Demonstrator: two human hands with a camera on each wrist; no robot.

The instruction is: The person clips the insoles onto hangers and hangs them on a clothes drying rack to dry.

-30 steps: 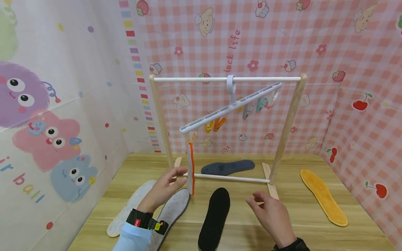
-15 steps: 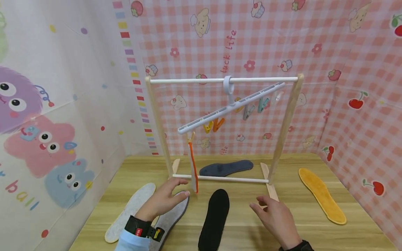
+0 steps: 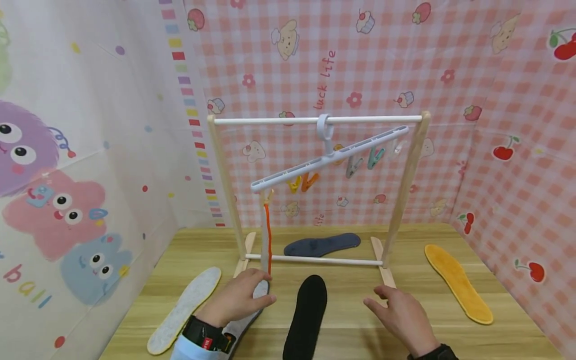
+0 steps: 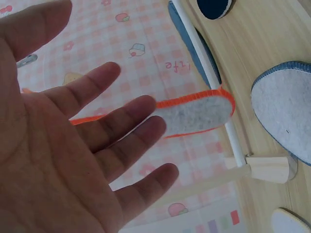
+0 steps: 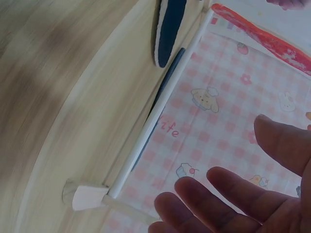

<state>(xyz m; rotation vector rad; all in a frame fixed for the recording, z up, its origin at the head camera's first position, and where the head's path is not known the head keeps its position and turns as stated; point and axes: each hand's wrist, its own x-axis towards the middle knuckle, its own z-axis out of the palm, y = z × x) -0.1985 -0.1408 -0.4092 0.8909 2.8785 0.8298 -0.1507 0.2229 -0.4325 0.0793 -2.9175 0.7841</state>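
Note:
An insole with an orange edge [image 3: 267,240] hangs from a yellowish clip [image 3: 268,197] at the low left end of a tilted white hanger [image 3: 328,159]. My left hand [image 3: 238,298] is just below the insole, fingers spread and holding nothing; in the left wrist view the fingers overlap the insole [image 4: 199,114], but contact is unclear. Under that hand lies a grey insole [image 3: 245,322], partly hidden. My right hand [image 3: 402,315] hovers at the right with relaxed fingers and nothing in them. Between the hands lies a black insole [image 3: 307,315].
A wooden rack with a white top rod [image 3: 373,119] carries the hanger. More clips, such as an orange clip [image 3: 309,182] and a teal clip [image 3: 375,158], hang along it. A dark blue insole [image 3: 321,245], a yellow insole [image 3: 456,282] and a light grey insole [image 3: 184,310] lie around.
The hanging insole has swung and turned slightly, moving left over the last half second. My left hand has lowered away from beside it. The right hand has shifted a little right and down.

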